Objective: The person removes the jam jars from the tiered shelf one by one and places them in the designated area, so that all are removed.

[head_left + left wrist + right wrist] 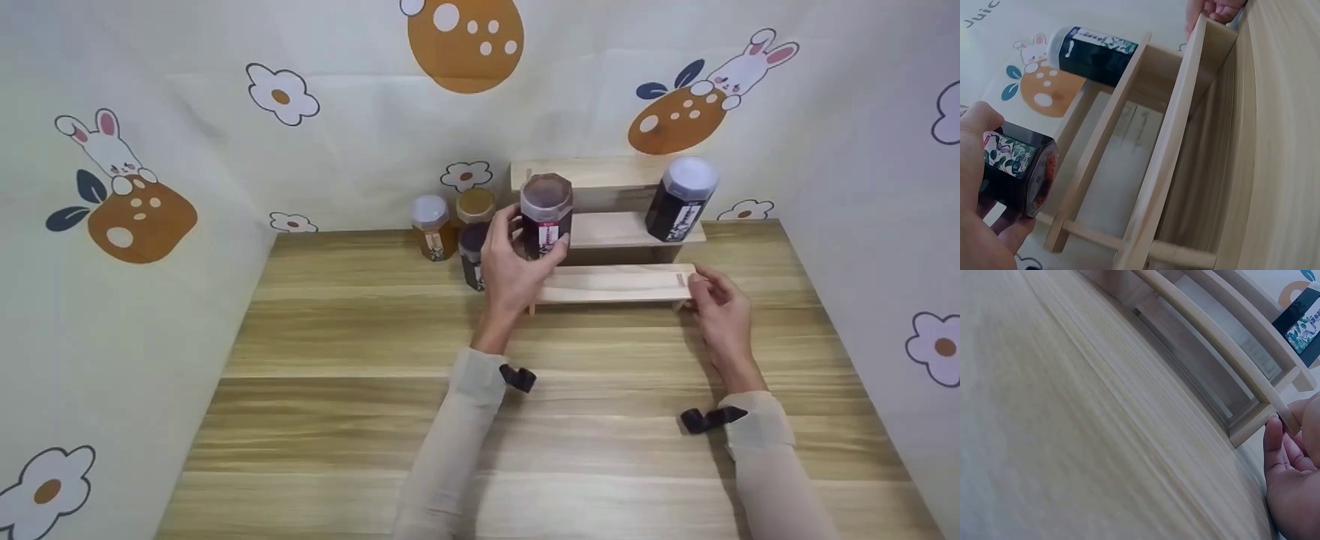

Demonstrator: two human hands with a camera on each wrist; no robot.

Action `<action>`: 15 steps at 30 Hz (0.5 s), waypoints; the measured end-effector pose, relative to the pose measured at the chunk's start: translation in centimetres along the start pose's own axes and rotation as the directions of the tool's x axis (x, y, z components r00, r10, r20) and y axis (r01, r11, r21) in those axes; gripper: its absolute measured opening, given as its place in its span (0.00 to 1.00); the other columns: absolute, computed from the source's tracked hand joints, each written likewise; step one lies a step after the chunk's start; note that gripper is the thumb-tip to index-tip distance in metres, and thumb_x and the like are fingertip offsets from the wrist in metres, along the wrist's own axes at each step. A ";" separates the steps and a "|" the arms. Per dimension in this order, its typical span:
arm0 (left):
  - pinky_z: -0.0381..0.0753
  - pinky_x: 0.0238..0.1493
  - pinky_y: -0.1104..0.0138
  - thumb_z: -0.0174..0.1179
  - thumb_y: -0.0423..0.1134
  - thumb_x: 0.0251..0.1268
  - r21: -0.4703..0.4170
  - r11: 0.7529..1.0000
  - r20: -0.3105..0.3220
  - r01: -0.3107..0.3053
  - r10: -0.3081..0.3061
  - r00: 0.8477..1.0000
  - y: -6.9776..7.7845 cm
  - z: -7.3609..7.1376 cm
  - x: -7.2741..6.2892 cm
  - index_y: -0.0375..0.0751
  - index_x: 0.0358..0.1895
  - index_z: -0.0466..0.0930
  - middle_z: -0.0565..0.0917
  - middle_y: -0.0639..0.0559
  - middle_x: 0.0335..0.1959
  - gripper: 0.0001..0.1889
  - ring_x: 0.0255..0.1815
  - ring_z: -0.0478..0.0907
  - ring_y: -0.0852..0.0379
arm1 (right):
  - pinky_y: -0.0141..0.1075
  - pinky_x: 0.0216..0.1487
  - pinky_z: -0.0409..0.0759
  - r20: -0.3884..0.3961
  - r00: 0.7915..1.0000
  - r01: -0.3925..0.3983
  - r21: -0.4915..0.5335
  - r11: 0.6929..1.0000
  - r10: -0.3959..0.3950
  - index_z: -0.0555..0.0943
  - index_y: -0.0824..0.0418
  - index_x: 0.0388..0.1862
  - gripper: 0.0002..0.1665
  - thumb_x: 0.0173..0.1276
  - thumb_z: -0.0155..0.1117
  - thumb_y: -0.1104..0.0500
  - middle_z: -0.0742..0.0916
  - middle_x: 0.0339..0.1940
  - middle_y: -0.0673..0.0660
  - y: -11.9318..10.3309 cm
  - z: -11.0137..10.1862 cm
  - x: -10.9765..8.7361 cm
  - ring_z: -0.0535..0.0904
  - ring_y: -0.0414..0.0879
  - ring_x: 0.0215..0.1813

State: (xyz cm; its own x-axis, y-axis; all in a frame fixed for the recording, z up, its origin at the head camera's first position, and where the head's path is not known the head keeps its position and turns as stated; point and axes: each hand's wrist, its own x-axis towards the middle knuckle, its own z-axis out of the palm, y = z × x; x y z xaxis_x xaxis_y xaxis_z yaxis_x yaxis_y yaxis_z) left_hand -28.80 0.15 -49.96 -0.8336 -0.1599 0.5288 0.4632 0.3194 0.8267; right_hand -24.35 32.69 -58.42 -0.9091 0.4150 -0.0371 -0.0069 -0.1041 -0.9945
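Observation:
My left hand (511,274) grips a dark hexagonal jar (546,199) with a clear lid and a printed label, held over the left part of a three-step wooden rack (615,283). Seen from the left wrist, the jar (1019,169) has its flat base turned toward the rack and apart from the boards. At the rack's lowest step, my right hand (724,315) pinches the right end of the board; the right wrist view has the thumb and fingers at that corner. Another dark jar (681,201), with a whitish lid, stands on the middle step's right end.
Left of the rack, an amber jar (433,231), a jar with a yellowish top (475,204) and a dark jar (471,259) stand close together on the wood-grain table (360,420). A patterned sheet (352,165) walls off the back and both sides.

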 end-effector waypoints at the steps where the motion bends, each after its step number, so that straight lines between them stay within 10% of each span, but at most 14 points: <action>1: 0.88 0.64 0.66 0.85 0.49 0.51 0.005 1.000 -0.002 -0.006 0.006 1.000 -0.1 -0.3 0.0 0.39 0.67 0.77 0.85 0.43 0.61 0.41 0.61 0.87 0.49 | 0.25 0.33 0.86 -0.002 1.000 -0.002 -0.003 1.000 0.002 0.81 0.69 0.70 0.26 0.79 0.69 0.59 0.89 0.38 0.48 0.0 -0.1 0.0 0.85 0.37 0.32; 15: 0.87 0.67 0.61 0.85 0.47 0.52 -0.022 0.997 -0.050 -0.074 0.073 0.996 -1.3 -6.8 0.7 0.37 0.67 0.77 0.85 0.44 0.60 0.40 0.62 0.86 0.50 | 0.25 0.36 0.88 0.004 1.000 0.001 -0.044 0.999 0.000 0.81 0.68 0.70 0.27 0.78 0.71 0.57 0.90 0.39 0.48 -0.1 -0.1 -0.1 0.86 0.37 0.34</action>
State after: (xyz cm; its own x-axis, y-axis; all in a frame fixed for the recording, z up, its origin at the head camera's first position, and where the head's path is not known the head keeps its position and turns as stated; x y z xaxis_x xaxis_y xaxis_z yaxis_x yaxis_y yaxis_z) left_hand -27.95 -6.68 -49.34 -0.7816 -0.1827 0.5964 0.5298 0.3101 0.7894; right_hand -24.26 32.77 -58.30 -0.9108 0.4113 -0.0363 0.0108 -0.0642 -0.9979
